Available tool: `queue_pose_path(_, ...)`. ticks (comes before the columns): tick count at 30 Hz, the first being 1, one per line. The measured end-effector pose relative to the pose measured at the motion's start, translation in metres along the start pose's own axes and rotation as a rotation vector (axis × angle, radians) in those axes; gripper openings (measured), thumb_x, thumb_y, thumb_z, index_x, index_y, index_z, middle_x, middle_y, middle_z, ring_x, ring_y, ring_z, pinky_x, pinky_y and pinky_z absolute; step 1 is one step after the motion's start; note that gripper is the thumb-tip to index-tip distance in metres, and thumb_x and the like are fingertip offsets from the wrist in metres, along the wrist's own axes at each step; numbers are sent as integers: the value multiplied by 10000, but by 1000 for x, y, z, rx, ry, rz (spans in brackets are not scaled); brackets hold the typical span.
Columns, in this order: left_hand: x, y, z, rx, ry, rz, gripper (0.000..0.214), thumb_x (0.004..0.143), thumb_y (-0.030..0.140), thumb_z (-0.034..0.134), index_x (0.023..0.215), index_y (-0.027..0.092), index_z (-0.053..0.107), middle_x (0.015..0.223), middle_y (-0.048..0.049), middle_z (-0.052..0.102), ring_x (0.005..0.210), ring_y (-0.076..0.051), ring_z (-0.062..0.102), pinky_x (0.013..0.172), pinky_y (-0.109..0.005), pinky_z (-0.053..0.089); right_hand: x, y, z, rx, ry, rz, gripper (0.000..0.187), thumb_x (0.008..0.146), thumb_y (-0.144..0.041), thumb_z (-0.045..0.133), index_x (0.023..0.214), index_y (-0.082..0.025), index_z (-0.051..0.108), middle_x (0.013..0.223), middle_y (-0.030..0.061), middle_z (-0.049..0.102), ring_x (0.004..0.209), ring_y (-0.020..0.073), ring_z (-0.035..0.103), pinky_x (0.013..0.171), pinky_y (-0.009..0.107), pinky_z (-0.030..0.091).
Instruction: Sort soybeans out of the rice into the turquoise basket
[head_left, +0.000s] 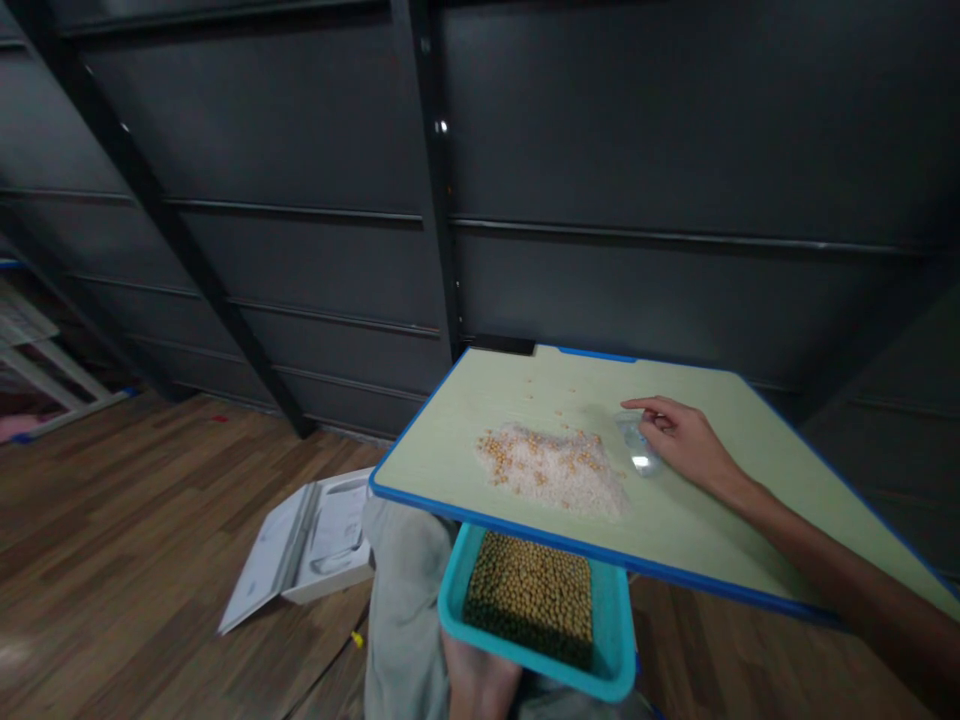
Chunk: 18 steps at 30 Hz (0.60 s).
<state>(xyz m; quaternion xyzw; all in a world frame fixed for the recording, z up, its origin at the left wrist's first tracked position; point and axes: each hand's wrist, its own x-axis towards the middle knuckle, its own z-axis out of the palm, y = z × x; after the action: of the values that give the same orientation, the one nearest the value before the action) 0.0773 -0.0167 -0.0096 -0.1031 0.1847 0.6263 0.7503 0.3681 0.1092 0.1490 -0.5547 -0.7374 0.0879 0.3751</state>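
Observation:
My left hand (484,672) supports a teal plastic basket (616,640) from below, its fingers mostly hidden underneath. Yellowish soybeans (532,590) cover the basket's bottom, just under the near edge of a folding table (750,500). On that pale green top lies a spread pile of white rice (577,490) with soybeans mixed in, mostly on its left and upper side. Right of the pile, my right hand (684,438) is bent around a small clear plastic container (637,448), index finger stretched over its top. What the container holds cannot be made out.
A dark flat object (502,345) lies at the table's far left corner. A few stray soybeans dot the top behind the pile. On the wooden floor at left sits an open white box (337,530), with a cable (330,665) nearby. A dark panelled wall (637,150) stands behind.

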Motion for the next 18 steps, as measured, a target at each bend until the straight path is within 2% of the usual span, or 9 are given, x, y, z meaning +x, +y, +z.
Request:
queue_pose_path(3,0,0,4,-32,30,10,394,913,157,407,1140,181,728,973,-113,782,1022,-258,700,1010,-465,474,10,8,-5,41,52,13,431,836,-247,586,1251,-160,661,821,38,657,636,155,593,611,288,489)
queue_pose_path(5,2,1,4,-48,40,9,384,908,158,420,1126,182,735,966,-114,782,1033,-262,696,1010,-467,474,26,14,-8,50,74,-10,457,852,-315,619,1275,-145,647,845,58,690,672,172,622,636,299,514)
queue_pose_path(8,5,3,-1,-39,44,7,389,909,155,415,1129,187,735,965,-117,782,1052,-264,690,1015,-471,468,62,23,-4,-16,-3,-106,340,865,-378,635,1124,-182,737,951,88,740,759,205,660,711,336,531)
queue_pose_path(14,12,6,-25,38,52,12,388,918,239,419,1165,240,718,1035,-106,771,1122,-281,660,1032,-506,454,140,45,36,-11,-89,-100,199,852,-261,642,970,-178,779,938,90,772,809,231,690,791,367,530)
queue_pose_path(18,10,4,-33,69,-51,-7,351,885,319,482,1116,240,735,1058,-108,766,1162,-296,636,1052,-523,428,176,51,69,13,-187,-92,173,893,-253,638,990,-156,743,964,89,746,855,228,677,837,389,532)
